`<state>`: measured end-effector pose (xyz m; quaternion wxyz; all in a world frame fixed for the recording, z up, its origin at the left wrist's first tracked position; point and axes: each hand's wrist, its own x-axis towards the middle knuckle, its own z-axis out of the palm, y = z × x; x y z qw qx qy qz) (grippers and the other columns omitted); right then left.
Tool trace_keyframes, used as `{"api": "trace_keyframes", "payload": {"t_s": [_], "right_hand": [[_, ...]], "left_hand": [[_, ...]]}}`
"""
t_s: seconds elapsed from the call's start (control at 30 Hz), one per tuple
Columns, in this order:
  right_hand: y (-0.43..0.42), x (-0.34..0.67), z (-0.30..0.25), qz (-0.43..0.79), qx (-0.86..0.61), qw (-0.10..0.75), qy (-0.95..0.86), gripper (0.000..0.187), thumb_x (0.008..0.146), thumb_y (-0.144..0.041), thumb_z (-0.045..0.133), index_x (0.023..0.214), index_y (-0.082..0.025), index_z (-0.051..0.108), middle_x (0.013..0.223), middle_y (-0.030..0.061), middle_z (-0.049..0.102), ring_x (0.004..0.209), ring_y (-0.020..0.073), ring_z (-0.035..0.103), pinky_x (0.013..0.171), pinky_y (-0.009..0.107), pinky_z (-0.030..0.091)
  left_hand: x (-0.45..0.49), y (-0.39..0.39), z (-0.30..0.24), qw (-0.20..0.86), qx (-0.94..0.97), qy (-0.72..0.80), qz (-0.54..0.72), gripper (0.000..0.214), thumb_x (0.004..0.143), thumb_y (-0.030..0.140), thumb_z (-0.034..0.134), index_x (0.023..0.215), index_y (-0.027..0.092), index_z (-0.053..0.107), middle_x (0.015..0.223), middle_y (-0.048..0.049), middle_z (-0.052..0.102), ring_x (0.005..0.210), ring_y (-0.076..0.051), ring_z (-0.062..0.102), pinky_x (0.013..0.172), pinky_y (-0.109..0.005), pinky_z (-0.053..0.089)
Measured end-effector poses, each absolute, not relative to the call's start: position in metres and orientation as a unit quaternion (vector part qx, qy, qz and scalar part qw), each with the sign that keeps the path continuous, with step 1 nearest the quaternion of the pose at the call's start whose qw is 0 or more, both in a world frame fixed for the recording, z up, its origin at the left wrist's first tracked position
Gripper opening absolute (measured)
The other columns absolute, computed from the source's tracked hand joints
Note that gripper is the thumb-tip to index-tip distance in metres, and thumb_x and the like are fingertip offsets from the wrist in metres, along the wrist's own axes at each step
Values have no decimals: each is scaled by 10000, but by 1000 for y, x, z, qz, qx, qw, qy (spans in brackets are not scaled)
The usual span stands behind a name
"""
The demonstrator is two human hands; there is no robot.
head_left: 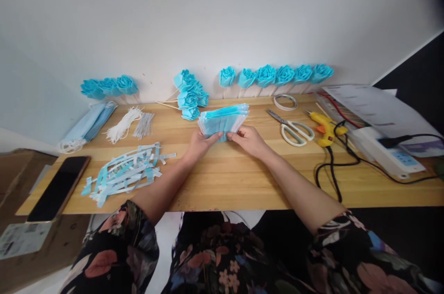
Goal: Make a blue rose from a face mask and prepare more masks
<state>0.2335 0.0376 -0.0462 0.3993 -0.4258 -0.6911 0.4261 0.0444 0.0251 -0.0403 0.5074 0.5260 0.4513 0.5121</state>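
Note:
Between both hands, above the middle of the wooden table (229,187), is a stack of blue face masks (224,117) with white edges. My left hand (201,143) pinches its lower left part, thumb in front. On the lower right my right hand (250,139) grips the same stack, its thumb close to the other one. The fingers behind the masks are hidden. Nearest beyond the stack lies a bunch of blue flowers (190,95) on thin sticks. To the left of my left forearm is a pile of cut blue and white strips (126,171).
On the right are scissors (293,130), a tape roll (285,101), a yellow glue gun (325,126) with cable, and a power strip (385,153). On the left lie whole masks (90,123), white cords (124,125), grey strips (143,125) and a phone (58,187). More blue flowers (266,75) lean on the wall.

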Motion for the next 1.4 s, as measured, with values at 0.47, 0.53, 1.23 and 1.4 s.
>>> {"api": "trace_keyframes", "payload": {"t_s": [0.47, 0.53, 1.23, 1.4], "right_hand": [[41, 241, -47, 410, -442, 477, -639, 355, 801, -538, 665, 753, -187, 669, 730, 38, 685, 720, 187, 623, 695, 302, 496], [42, 241, -46, 415, -442, 494, -624, 357, 788, -541, 679, 765, -185, 673, 742, 42, 692, 722, 188, 625, 701, 307, 498], [45, 240, -52, 428, -427, 451, -657, 357, 818, -534, 646, 785, -179, 653, 729, 23, 668, 679, 160, 598, 668, 280, 475], [41, 239, -47, 456, -427, 444, -642, 389, 771, -565, 688, 755, -179, 646, 678, 16, 651, 634, 151, 581, 610, 266, 461]], "left_hand": [[38, 34, -42, 477, 544, 384, 573, 659, 729, 647, 780, 1185, 193, 635, 1216, -113, 719, 1201, -286, 645, 1008, -402, 524], [37, 35, -42, 476, 554, 364, 578, 676, 785, 669, 721, 1256, 203, 585, 1260, -122, 694, 1245, -282, 620, 1028, -404, 509], [35, 39, -50, 460, 543, 410, 571, 363, 723, 462, 806, 835, 198, 584, 724, 25, 654, 739, -141, 633, 740, -266, 501], [36, 35, -45, 479, 548, 399, 558, 450, 745, 567, 785, 949, 192, 643, 871, -26, 725, 884, -195, 672, 800, -308, 530]]}}
